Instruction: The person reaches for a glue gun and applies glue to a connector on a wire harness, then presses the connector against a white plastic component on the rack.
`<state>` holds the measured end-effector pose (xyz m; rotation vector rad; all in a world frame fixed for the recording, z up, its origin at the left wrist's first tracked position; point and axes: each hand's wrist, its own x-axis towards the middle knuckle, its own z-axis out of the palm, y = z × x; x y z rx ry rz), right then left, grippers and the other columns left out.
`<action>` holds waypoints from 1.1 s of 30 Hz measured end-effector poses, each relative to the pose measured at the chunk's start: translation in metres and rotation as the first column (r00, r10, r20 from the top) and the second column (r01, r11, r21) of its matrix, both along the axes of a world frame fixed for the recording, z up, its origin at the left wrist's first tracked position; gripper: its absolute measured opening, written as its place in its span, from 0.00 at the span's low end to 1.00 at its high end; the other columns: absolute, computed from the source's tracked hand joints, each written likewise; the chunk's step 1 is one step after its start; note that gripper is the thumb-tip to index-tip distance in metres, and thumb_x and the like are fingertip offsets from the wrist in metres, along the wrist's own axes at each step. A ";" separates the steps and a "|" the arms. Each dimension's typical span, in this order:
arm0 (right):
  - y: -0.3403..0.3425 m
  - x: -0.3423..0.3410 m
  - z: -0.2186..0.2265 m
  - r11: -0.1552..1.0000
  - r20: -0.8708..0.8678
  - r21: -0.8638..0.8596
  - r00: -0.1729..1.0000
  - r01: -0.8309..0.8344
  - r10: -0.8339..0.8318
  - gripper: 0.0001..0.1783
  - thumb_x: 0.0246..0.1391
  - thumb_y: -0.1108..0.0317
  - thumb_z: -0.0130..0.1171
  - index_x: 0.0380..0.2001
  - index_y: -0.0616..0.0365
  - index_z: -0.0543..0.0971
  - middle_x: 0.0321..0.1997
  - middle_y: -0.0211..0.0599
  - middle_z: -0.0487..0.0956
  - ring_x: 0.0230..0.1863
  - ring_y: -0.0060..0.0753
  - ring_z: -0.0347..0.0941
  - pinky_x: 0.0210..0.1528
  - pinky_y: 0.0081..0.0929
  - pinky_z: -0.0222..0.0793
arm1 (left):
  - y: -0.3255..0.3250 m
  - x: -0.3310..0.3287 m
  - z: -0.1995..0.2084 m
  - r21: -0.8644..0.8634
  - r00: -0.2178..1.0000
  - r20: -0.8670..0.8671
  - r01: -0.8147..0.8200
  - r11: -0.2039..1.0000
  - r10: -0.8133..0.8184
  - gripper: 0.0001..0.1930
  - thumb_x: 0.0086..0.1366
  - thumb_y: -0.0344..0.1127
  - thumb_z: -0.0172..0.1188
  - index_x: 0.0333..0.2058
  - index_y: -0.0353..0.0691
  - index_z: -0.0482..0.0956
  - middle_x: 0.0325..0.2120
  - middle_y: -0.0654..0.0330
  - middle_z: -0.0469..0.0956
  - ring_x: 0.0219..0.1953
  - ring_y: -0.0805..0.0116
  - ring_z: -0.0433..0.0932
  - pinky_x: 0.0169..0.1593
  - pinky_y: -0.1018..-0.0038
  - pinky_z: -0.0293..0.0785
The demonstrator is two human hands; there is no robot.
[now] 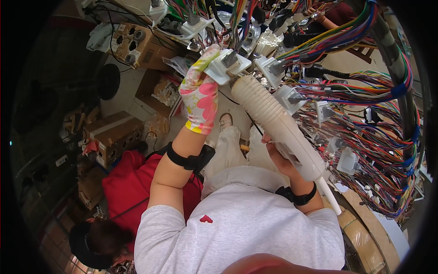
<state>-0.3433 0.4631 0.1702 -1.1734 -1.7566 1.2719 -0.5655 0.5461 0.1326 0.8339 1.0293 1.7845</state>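
Observation:
My left hand (200,98), in a white glove with pink and yellow flowers, is raised at the upper middle. Its fingers close on the edge of a white plastic connector holder (223,68) with a dark grey plug in it. Coloured wires run up from this plug. My right hand (279,160) grips a white heat gun (285,128) from below, its fingers partly hidden by the body. The gun's ribbed, cream-coloured barrel points up and left, its tip close to the connector holder. A white cord leaves its lower end.
More white connector holders (289,98) with bundled coloured wires (360,86) hang along a curved dark frame (388,50) on the right. Cardboard boxes (114,137) stand on the left. A person in red (132,178) is close at my lower left; another person's arm (326,23) shows at the top right.

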 end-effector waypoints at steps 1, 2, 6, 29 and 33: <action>0.007 -0.014 0.022 0.996 -0.086 -0.085 0.996 -0.004 -0.003 0.18 0.38 0.82 0.55 0.37 0.60 0.74 0.35 0.38 0.75 0.37 0.36 0.73 0.41 0.26 0.69 | -0.001 -0.002 -0.003 -0.001 1.000 -0.001 -0.004 1.000 0.004 0.15 0.60 0.20 0.52 0.47 0.30 0.73 0.50 0.52 0.73 0.51 0.65 0.72 0.55 0.73 0.65; 0.010 -0.022 0.035 0.986 -0.169 -0.168 0.985 -0.012 -0.017 0.15 0.44 0.87 0.49 0.36 0.60 0.72 0.33 0.34 0.73 0.38 0.28 0.71 0.43 0.24 0.66 | -0.001 -0.003 -0.004 0.017 0.993 -0.117 -0.022 1.000 0.024 0.16 0.60 0.20 0.52 0.48 0.28 0.72 0.49 0.52 0.73 0.49 0.65 0.73 0.54 0.73 0.68; 0.001 -0.023 0.019 0.983 -0.189 -0.181 0.981 0.013 -0.048 0.15 0.44 0.87 0.49 0.37 0.60 0.72 0.33 0.34 0.73 0.38 0.28 0.71 0.42 0.24 0.67 | 0.001 -0.002 -0.002 0.073 0.989 -0.142 -0.027 0.997 0.037 0.17 0.60 0.19 0.51 0.49 0.26 0.70 0.48 0.51 0.73 0.46 0.67 0.74 0.51 0.73 0.71; -0.002 -0.026 0.023 0.978 -0.351 -0.151 0.918 0.141 -0.187 0.15 0.45 0.84 0.53 0.38 0.61 0.74 0.33 0.34 0.76 0.37 0.29 0.74 0.41 0.25 0.69 | 0.000 -0.002 0.002 -0.010 0.981 -0.188 -0.058 0.998 0.055 0.14 0.59 0.20 0.53 0.45 0.29 0.75 0.47 0.53 0.75 0.51 0.65 0.73 0.56 0.73 0.64; -0.004 -0.024 0.001 0.944 -0.772 -0.230 0.546 0.237 -0.326 0.14 0.44 0.84 0.53 0.36 0.60 0.75 0.33 0.34 0.76 0.37 0.29 0.74 0.41 0.25 0.69 | 0.001 0.000 0.003 -0.011 0.988 -0.148 -0.051 0.999 0.049 0.14 0.59 0.19 0.52 0.45 0.29 0.74 0.48 0.53 0.74 0.51 0.65 0.73 0.56 0.73 0.65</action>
